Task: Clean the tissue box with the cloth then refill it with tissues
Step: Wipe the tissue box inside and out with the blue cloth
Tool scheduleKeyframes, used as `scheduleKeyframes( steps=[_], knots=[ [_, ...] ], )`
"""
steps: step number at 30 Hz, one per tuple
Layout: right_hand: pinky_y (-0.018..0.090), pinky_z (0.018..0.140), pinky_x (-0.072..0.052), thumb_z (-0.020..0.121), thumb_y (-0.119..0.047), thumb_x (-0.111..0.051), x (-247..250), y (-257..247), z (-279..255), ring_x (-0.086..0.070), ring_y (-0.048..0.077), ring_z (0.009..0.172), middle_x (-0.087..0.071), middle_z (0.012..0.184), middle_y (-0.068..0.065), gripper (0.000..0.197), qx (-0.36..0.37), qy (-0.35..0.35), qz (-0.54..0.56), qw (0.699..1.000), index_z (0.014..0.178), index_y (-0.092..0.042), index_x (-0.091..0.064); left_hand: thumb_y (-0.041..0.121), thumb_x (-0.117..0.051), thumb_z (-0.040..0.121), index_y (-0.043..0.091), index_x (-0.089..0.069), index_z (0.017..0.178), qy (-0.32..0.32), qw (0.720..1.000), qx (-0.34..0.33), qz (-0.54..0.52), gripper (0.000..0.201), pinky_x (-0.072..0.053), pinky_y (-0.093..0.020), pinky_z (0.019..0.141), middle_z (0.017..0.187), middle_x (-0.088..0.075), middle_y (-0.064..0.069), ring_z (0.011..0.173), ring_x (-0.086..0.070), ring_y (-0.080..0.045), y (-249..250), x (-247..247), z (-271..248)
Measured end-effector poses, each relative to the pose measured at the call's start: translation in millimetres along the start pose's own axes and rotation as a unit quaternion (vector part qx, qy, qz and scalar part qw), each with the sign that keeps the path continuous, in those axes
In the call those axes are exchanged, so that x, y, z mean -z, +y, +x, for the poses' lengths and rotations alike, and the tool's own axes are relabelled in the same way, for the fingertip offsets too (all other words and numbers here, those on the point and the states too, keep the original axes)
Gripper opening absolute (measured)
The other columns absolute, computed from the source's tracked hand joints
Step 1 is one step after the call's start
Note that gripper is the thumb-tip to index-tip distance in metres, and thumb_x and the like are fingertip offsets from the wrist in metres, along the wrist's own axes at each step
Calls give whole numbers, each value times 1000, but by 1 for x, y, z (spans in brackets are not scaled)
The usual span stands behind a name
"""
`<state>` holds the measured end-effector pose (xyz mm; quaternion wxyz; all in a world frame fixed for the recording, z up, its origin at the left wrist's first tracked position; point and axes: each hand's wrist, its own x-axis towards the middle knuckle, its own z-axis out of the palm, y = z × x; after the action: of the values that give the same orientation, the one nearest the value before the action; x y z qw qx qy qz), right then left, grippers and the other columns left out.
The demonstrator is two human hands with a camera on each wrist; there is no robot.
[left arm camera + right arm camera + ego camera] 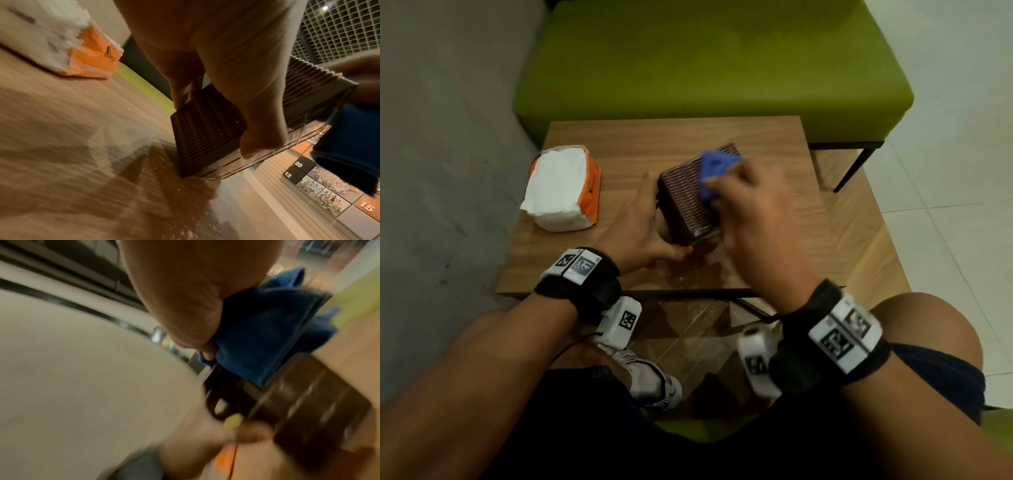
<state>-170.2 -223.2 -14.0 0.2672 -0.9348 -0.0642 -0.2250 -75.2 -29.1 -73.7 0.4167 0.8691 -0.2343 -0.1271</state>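
Tissue pack (pixel 561 192) lies left of the tissue box (pixel 686 198), well apart on the table (pixel 774 144); its wrapper is torn open, white tissues filling it.

Left hand (pixel 638 222) grips the box's left side and near corner, tilting it up on one edge. Box contents hidden from where I stand.

Right hand (pixel 753 212), right of the box, curls round the cloth (pixel 714 171), pressing it on the upper face.

Risk: a hard wipe could twist the tilted box from the left grip. Cloth might snag the ribbed weave.
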Motion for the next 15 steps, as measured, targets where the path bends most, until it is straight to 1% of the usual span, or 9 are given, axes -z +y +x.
scheduleKeyframes(
  steps=[2,3,4,6,9,11,12,13,15],
  knots=[
    [29,84,-38,94,-10,-58,-3,-20,-16,-49,27,105,-60,116,12,27,74,-66,11,995,116,-9,-73,25,-99,69,12,-31,152,1,1000,10,1,109,-42,-25,110,143,-46,11,122,-52,-8,2,1,-1],
    [29,85,-39,95,-12,-56,0,-14,-17,-49,27,105,-61,116,12,28,90,-76,11,993,117,-9,-73,26,-99,68,10,-30,153,3,1000,9,5,110,-43,-25,108,143,-47,10,121,-53,-10,3,1,-2],
    [31,86,-41,96,-11,-58,4,-2,-14,-51,27,106,-61,116,12,27,78,-67,17,995,118,-9,-74,33,-99,64,14,-32,149,-1,1000,1,0,110,-47,-34,110,145,-52,7,125,-57,-12,1,1,-2],
    [28,88,-43,96,-9,-65,13,29,-4,-56,27,105,-62,112,11,23,8,-12,38,999,117,-11,-75,45,-98,59,23,-33,143,0,1000,-5,3,108,-48,-49,115,145,-54,5,136,-56,-14,-2,1,-4],
    [7,79,-34,98,-14,-68,19,52,7,-53,15,94,-59,104,5,20,-73,20,43,996,116,-14,-76,48,-99,58,28,-33,143,1,1000,-1,2,109,-47,-50,118,147,-52,6,140,-53,-12,-2,2,-2],
    [9,82,-39,98,-18,-67,15,57,11,-55,11,95,-63,105,3,20,-98,23,79,992,116,-17,-77,50,-99,57,29,-32,144,1,1000,-3,3,112,-45,-49,119,149,-50,6,141,-51,-12,0,2,-2],
    [16,88,-46,99,-19,-67,14,59,13,-60,11,99,-67,108,0,20,-123,25,113,986,116,-18,-76,49,-99,59,28,-31,146,4,1000,-9,13,112,-44,-48,120,149,-49,5,141,-49,-11,0,3,-3],
    [24,92,-51,99,-19,-67,15,60,15,-64,9,103,-70,109,-6,20,-156,23,158,975,117,-20,-76,46,-99,61,26,-30,149,12,999,-16,32,114,-44,-45,120,150,-47,3,141,-47,-10,0,4,-5],
    [23,94,-54,101,-16,-67,17,61,15,-67,0,104,-71,107,-17,19,-212,2,237,948,117,-20,-76,31,-101,64,21,-22,159,33,996,-41,77,124,-39,-34,121,153,-39,-5,141,-40,-10,0,4,-6]
  ],
)
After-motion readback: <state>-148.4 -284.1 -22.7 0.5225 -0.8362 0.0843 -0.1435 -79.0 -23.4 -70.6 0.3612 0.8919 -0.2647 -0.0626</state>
